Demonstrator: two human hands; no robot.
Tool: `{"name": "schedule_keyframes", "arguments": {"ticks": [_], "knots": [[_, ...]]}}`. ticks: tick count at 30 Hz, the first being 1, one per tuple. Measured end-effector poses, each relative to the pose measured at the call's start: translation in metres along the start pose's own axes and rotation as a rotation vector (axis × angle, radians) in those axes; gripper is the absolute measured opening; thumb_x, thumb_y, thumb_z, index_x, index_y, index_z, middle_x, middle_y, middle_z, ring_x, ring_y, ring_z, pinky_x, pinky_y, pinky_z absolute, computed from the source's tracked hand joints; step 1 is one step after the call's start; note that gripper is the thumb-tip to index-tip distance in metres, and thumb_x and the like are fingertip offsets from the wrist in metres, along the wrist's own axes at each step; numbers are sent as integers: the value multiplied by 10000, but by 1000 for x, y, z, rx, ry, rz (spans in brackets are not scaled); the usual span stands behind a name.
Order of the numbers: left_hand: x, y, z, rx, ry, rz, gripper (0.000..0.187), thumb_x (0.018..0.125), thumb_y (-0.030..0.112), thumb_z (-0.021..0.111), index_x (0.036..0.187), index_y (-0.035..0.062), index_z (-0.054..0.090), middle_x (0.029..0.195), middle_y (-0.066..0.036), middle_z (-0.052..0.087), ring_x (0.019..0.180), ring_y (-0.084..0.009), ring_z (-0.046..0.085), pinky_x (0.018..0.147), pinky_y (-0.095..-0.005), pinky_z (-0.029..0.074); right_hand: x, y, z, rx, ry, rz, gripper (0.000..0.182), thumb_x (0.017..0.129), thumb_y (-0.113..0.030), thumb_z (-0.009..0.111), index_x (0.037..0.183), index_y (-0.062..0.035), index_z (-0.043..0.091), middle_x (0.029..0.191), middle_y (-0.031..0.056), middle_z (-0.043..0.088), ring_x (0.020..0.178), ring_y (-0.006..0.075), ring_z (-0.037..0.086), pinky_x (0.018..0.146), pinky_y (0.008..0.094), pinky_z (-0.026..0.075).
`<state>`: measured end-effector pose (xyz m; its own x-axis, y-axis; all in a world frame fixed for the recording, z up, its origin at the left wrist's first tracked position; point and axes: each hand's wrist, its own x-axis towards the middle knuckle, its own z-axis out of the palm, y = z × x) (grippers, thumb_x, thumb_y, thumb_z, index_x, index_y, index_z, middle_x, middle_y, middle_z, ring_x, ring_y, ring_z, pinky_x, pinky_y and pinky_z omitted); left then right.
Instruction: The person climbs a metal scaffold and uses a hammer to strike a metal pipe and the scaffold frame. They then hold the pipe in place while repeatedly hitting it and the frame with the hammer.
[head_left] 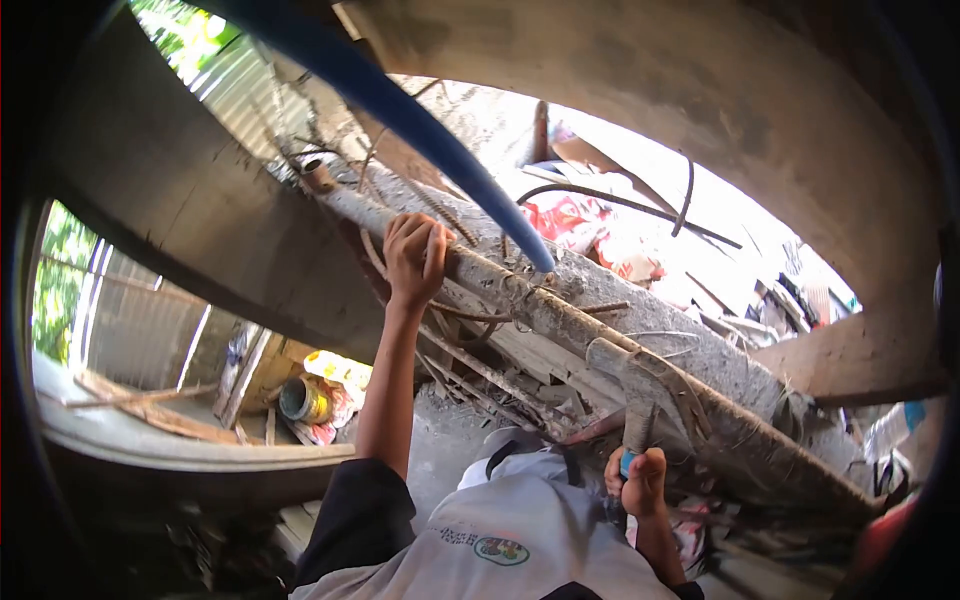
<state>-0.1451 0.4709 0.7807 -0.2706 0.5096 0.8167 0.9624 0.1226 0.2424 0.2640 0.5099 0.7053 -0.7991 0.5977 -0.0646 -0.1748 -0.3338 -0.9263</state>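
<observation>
A long, rusty pipe [555, 315], crusted with grey cement, slants from upper left to lower right in front of me. My left hand [415, 258] is closed over its upper part, near the open end. Lower down, my right hand [638, 482] grips the blue handle of a claw hammer [640, 385]. The hammer's head lies over or against the pipe; contact cannot be made out for certain. Behind the pipe runs a rough concrete beam [660, 315], with bent rebar [590, 308] sticking out around it.
A blue tube-like piece [420, 130] hangs close to the camera across the top. Red and white plastic sacks [590, 235] and scrap lie beyond the beam. At left stand a yellow-labelled bucket [305, 400] and wood boards [165, 410]. Thin rods and rubble [500, 380] lie below the pipe.
</observation>
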Motion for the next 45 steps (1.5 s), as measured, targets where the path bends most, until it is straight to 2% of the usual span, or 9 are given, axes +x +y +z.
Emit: {"name": "schedule_keyframes", "arguments": {"ticks": [7, 14, 19, 26, 32, 35, 39, 41, 45], "knots": [[-5, -4, 0, -74, 47, -47, 241, 837, 95, 485, 636, 58, 613, 685, -53, 580, 712, -231, 541, 738, -345, 385, 16, -27, 13, -123, -213, 131, 675, 857, -653, 447, 644, -12, 444, 506, 33, 433, 420, 106, 422, 398, 241, 338], [1, -8, -16, -140, -94, -78, 215, 832, 119, 486, 671, 61, 615, 720, -65, 569, 766, -243, 530, 771, -350, 375, 74, -33, 85, -355, -134, -41, 694, 928, -609, 326, 542, -44, 435, 463, -9, 409, 402, 81, 429, 394, 239, 321], [5, -17, -26, -155, -206, -58, 180, 825, 120, 483, 700, 50, 592, 748, -74, 574, 778, -245, 533, 788, -360, 375, 98, -28, 110, -359, -6, 179, 641, 938, -579, 342, 635, -24, 446, 491, 15, 408, 396, 82, 407, 384, 231, 336], [12, -32, -32, -295, -256, -95, 205, 856, 139, 485, 735, 35, 613, 743, -97, 599, 760, -267, 554, 785, -373, 398, 87, -30, 110, -333, -26, 15, 665, 932, -581, 369, 585, -19, 454, 492, 6, 421, 435, 80, 434, 404, 234, 318], [24, -54, -47, -445, -443, -171, 231, 891, 176, 484, 896, 4, 639, 856, -151, 633, 854, -308, 581, 818, -407, 418, 100, -30, 126, -357, 41, 165, 630, 934, -551, 407, 628, -6, 480, 501, 6, 431, 436, 77, 426, 408, 228, 315], [37, -98, -54, -393, -176, -194, 265, 906, 154, 497, 1132, 68, 606, 1119, -138, 605, 1088, -275, 529, 959, -382, 379, 112, -33, 146, -316, 81, 53, 610, 948, -526, 399, 636, -8, 481, 503, 4, 433, 437, 73, 429, 414, 224, 321], [71, -194, -79, 16, 397, -218, 363, 874, 268, 600, 1160, 50, 553, 1166, -151, 562, 1126, -278, 500, 979, -398, 365, 136, -34, 163, -526, 115, 133, 612, 919, -573, 412, 672, -17, 470, 529, 16, 436, 439, 78, 425, 405, 224, 334], [78, -226, -83, 409, 457, -373, 498, 781, 313, 708, 1166, 56, 527, 1176, -143, 540, 1181, -284, 439, 1003, -390, 339, 145, -29, 165, -619, 155, 195, 575, 951, -516, 396, 675, -18, 474, 528, 8, 435, 437, 68, 426, 402, 221, 342], [77, -275, -60, 156, 330, -390, 543, 739, 318, 738, 1167, 51, 537, 1157, -132, 563, 1152, -237, 473, 976, -399, 353, 146, -34, 177, -432, 230, 230, 597, 929, -551, 411, 679, -14, 477, 522, 18, 435, 418, 81, 421, 393, 225, 341]]}}
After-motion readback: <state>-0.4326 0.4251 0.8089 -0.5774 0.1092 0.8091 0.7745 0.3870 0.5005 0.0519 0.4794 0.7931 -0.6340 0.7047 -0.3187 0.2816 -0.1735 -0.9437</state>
